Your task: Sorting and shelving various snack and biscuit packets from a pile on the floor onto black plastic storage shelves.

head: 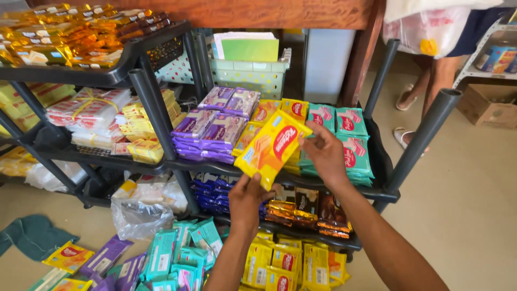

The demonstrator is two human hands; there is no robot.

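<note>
Fingers [316, 141] of the right hand [325, 153] pinch the upper right edge of a yellow wafer packet [272, 147], while the left hand [246, 200] grips its lower corner from below, thumb pressed to the front. The packet is held tilted in the air, just in front of the middle shelf [383, 189] of a dark plastic rack.

Right behind the packet lies a stack of matching yellow packets [266, 110], partly hidden by it. To the left of those sit purple packets [215, 126] in two rows; to the right, teal packets [347, 143] piled up beside the right hand. A slanted rack post [153, 110] stands between the purple packets and a neighbouring shelf with pale yellow and white bundles [94, 116]. The top tier carries gold-wrapped bars [70, 35].

Below the hands, the lower shelf holds dark blue packets [212, 194] and brown and gold packs [307, 213], with the left forearm crossing in front of them. More yellow packets [283, 264] stand under that. On the floor [463, 215] to the left, teal, purple and yellow packets [156, 258] lie scattered near a crumpled clear plastic bag [140, 215] and a green cloth [32, 234]. Another person's legs [431, 81] in sandals stand well apart at the upper right, next to a cardboard box [487, 105].
</note>
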